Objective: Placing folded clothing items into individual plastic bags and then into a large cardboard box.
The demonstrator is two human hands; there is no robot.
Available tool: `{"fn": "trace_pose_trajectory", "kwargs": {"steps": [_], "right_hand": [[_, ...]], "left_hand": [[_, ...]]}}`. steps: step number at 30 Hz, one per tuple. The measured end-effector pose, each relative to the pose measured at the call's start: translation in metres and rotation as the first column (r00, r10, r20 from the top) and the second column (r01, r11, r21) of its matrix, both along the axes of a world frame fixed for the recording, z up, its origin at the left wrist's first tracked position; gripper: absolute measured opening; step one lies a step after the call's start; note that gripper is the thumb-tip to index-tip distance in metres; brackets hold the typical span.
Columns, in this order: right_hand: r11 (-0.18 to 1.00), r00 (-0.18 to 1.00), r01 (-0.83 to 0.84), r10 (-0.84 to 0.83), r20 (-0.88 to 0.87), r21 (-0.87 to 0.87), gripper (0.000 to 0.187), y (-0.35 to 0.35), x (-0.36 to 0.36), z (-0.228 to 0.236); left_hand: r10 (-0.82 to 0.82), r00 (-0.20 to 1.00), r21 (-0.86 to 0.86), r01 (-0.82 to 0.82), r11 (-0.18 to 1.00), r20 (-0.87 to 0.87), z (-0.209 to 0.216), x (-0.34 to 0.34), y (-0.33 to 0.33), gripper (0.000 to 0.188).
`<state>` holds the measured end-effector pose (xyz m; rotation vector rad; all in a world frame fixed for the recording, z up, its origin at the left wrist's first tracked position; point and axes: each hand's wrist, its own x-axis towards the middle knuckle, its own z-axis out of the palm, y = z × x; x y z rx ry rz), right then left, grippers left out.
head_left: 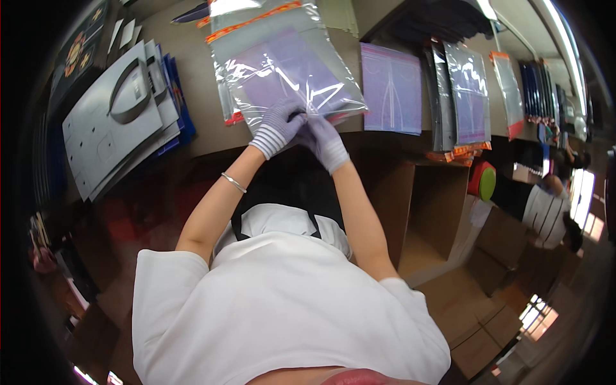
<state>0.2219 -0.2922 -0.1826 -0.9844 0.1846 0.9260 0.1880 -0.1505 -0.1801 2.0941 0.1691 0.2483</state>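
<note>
My left hand and my right hand, both in pale gloves, meet at the near edge of a clear plastic bag. Their fingers are pinched on the film, which creases between them. Inside or beneath the film shows a flat purple piece; which of the two I cannot tell. An orange-red strip runs across the far part of the bag. More clear film lies under its left side. My fingertips are partly hidden by the gloves and the shiny plastic.
Right of the bag lies a folded purple piece, then bagged purple pieces with orange strips. Grey boards and a grey looped band lie on the left. An open cardboard box stands below the table's right side. Another person is farther right.
</note>
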Motion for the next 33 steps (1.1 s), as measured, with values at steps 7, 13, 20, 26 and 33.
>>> {"fn": "trace_pose_trajectory", "kwargs": {"steps": [7,13,20,26,33], "right_hand": [[0.628,0.721,-0.555,0.690,0.061,-0.546,0.020,-0.020,0.028,-0.087],[0.640,0.270,-0.186,0.763,0.587,-0.746,0.018,-0.026,-0.019,-0.078],[0.558,-0.280,-0.066,0.785,0.552,-0.827,0.022,0.039,-0.067,-0.075],[0.544,-0.315,0.042,0.803,0.506,-0.838,0.020,0.056,-0.081,-0.081],[0.533,0.267,0.243,0.767,0.584,-0.811,0.020,-0.041,-0.011,-0.018]], "left_hand": [[0.144,0.952,-0.260,-0.217,0.941,-0.270,-0.084,-0.030,0.049,0.020],[-0.020,0.771,-0.637,-0.511,0.578,-0.637,-0.115,-0.137,0.070,0.025],[-0.064,0.705,-0.690,-0.663,0.291,-0.706,-0.132,-0.162,0.027,0.036],[0.103,0.717,-0.596,-0.643,0.481,-0.690,-0.148,-0.158,0.027,0.020],[0.284,0.657,-0.568,-0.750,0.340,-0.698,-0.136,-0.170,0.041,0.015]]}}
